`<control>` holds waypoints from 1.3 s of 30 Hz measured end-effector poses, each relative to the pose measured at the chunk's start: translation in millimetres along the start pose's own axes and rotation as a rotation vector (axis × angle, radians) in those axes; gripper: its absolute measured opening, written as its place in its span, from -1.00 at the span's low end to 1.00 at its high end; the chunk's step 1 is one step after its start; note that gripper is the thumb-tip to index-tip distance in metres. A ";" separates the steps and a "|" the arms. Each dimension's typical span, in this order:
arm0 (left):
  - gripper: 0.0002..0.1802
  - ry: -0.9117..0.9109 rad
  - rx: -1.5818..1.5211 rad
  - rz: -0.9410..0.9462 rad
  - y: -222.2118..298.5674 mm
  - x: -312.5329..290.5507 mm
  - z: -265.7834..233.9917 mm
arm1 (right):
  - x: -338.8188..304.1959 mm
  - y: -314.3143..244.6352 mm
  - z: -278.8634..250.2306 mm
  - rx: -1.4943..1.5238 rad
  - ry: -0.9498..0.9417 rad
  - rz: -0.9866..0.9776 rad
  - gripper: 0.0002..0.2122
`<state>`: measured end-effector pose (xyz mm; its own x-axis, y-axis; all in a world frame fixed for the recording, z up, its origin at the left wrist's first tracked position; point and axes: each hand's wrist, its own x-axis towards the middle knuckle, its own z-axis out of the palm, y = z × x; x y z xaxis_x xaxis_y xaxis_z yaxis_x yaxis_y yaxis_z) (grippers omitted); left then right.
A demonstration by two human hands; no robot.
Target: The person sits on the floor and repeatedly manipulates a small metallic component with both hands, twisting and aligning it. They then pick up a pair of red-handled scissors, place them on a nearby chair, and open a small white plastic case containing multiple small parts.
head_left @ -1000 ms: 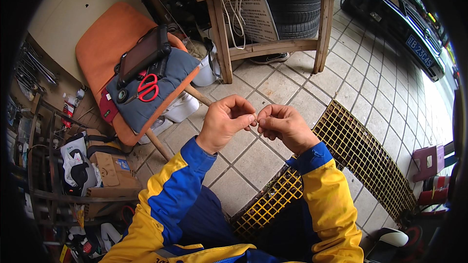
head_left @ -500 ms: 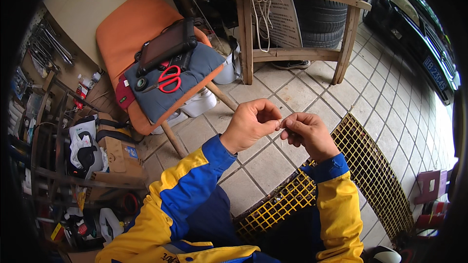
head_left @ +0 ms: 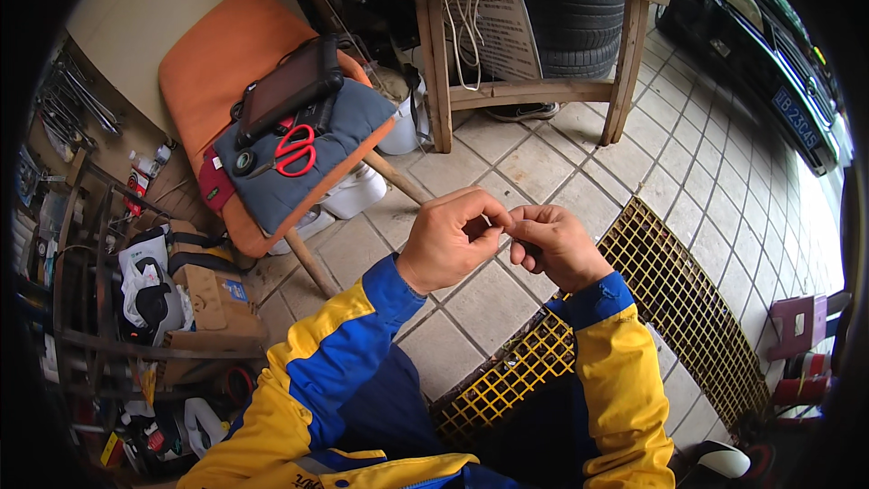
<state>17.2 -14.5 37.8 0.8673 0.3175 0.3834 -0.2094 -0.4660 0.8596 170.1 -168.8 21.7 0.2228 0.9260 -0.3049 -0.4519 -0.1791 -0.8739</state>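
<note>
My left hand (head_left: 454,240) and my right hand (head_left: 554,243) meet fingertip to fingertip above the tiled floor. Both are closed in a pinch, thumb against forefinger. Whatever lies between the fingertips is too small to make out. Beyond my left hand stands an orange chair (head_left: 213,41) with a grey-blue cushion (head_left: 348,127) on it. Red-handled scissors (head_left: 295,152), a small roll of dark tape (head_left: 243,161) and a rugged black tablet (head_left: 288,91) lie on that cushion.
A wooden frame (head_left: 438,72) with a white cord (head_left: 472,27) stands ahead, before stacked tyres (head_left: 575,18). Yellow grating (head_left: 674,281) is set in the floor. A dark car (head_left: 769,45) is at far right. Shelving and a cardboard box (head_left: 222,308) fill the left.
The view has shifted slightly, so the chair and frame sit further left. My hands stay together, with the fingertips drawn a little closer.
</note>
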 end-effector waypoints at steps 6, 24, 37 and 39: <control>-0.79 0.010 0.128 0.156 0.5 1.8 -0.4 | 1.0 3.2 -4.0 0.011 -0.031 -0.020 -0.85; -0.81 0.188 0.210 0.225 -0.3 1.6 5.3 | 4.2 3.3 22.1 -0.227 0.176 -0.317 -0.94; -0.86 0.174 -0.138 -0.056 -14.8 -0.7 4.1 | 5.9 1.6 16.6 -0.192 0.182 -0.324 -0.88; -0.87 0.159 -0.224 -0.073 -12.5 -0.8 4.3 | 3.0 -1.1 15.4 -0.184 0.155 -0.287 -0.86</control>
<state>21.1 -12.5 25.2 0.8056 0.4772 0.3511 -0.2594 -0.2486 0.9332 157.9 -160.8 27.6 0.4519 0.8886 -0.0794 -0.1929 0.0105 -0.9812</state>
